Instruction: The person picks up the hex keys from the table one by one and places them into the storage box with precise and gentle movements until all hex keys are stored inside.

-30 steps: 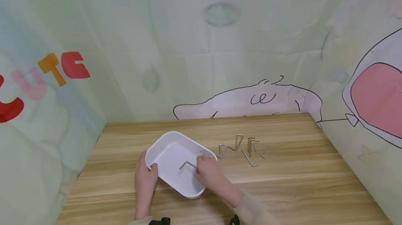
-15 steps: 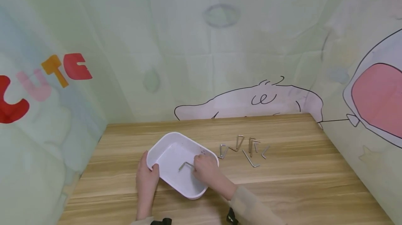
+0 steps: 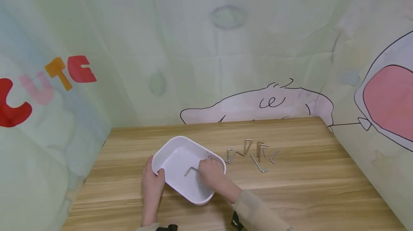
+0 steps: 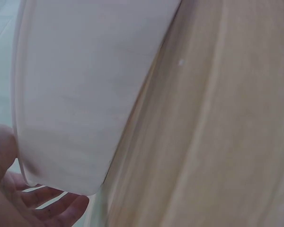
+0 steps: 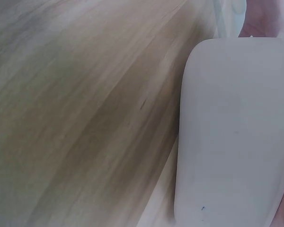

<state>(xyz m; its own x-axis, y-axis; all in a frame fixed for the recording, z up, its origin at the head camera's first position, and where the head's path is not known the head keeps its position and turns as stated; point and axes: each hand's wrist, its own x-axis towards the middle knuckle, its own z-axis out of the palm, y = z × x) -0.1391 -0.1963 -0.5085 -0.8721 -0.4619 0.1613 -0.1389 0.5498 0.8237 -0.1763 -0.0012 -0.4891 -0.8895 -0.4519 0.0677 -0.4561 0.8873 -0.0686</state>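
A white rectangular plastic tray [image 3: 176,171] sits at an angle on the table in the head view. My left hand [image 3: 153,180] grips its left corner, thumb over the rim and fingers outside. Over the tray's right part, my right hand [image 3: 211,174] holds a metal L-shaped hex key [image 3: 189,170], whose bent end shows above the tray floor. The key's other end is hidden by the hand. In the left wrist view, fingers [image 4: 61,208] curl behind the tray's end wall [image 4: 75,99]. The right wrist view shows mainly the tray's outer side [image 5: 234,132].
Several loose hex keys [image 3: 257,164] lie on the wooden table [image 3: 290,195] to the right of the tray, some overlapping. Printed fabric [image 3: 129,44] hangs behind the table and along both sides.
My right hand has shifted slightly left over the tray, and the hex key's bent end has tilted a little. My left hand keeps its grip on the corner.
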